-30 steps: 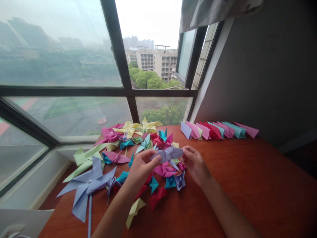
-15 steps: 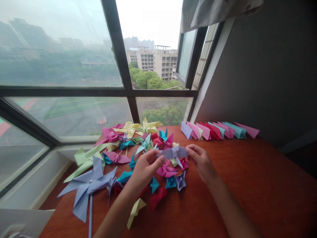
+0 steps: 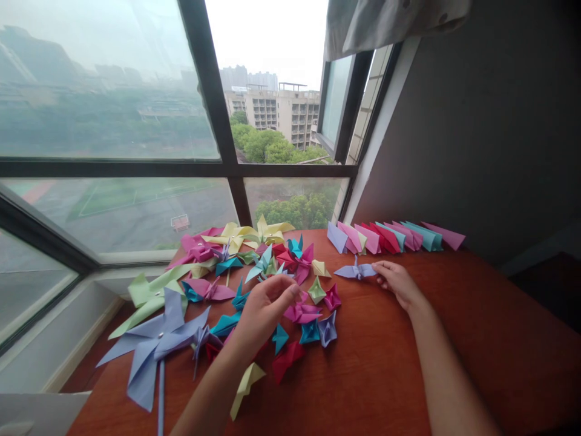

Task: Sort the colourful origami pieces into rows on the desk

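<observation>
The right hand [image 3: 400, 286] pinches a purple crane [image 3: 355, 272] by its wing; squeezing harder could crease it. The left hand [image 3: 269, 303] curls its fingers loosely, seemingly empty.

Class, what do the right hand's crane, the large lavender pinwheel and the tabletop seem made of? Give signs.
Crane: matte paper, judging by its thin, crisply creased wings. Pinwheel: probably matte paper, with thin folded blades. Tabletop: perhaps wood or laminate, reddish-brown, faint sheen.

Matt paper is seen in the lilac bird [image 3: 357, 272] at four o'clock. The wood-grained worktop [image 3: 385, 357] is faintly glossed.
</observation>
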The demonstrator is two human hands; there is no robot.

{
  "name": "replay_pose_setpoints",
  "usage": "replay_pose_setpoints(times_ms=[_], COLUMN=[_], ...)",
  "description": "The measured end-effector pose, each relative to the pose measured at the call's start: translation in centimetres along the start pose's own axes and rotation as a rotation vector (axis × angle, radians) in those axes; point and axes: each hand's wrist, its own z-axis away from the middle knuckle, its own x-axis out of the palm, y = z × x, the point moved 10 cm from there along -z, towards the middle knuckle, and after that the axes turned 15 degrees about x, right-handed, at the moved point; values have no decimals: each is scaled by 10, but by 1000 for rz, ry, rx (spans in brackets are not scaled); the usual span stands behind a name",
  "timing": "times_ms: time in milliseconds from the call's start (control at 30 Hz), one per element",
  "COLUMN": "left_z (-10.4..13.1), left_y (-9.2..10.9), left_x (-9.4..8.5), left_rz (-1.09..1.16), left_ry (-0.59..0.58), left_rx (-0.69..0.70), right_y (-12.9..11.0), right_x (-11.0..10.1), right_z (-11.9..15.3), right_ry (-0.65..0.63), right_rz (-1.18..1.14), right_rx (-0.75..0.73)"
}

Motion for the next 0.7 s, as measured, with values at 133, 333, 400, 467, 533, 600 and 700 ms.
replay_pose_setpoints(times_ms=[133, 333, 400, 467, 533, 600, 700], left_z=[0, 1, 1, 1, 1, 1, 1], left_y=[1, -4, -5, -3, -2, -1, -2], left_x=[-3, -4, -5, -5, -5, -5, -5], left_rz=[-13, 7, 15, 19, 22, 29, 41], left_ry=[25, 18, 20, 26, 32, 39, 46], left_rx=[4, -11, -15, -12, -12, -17, -25], right_y=[-5, -42, -55, -63, -68, -66, -56], right_x=[-13, -40, -33, -19, -2, 14, 28], right_z=[-1, 31, 45, 54, 60, 62, 56], right_ry=[164, 560, 567, 479, 409, 370, 350], right_rz=[79, 330, 389, 412, 509, 663, 852], right_rx=[-64, -271, -340, -391, -438, -443, -379])
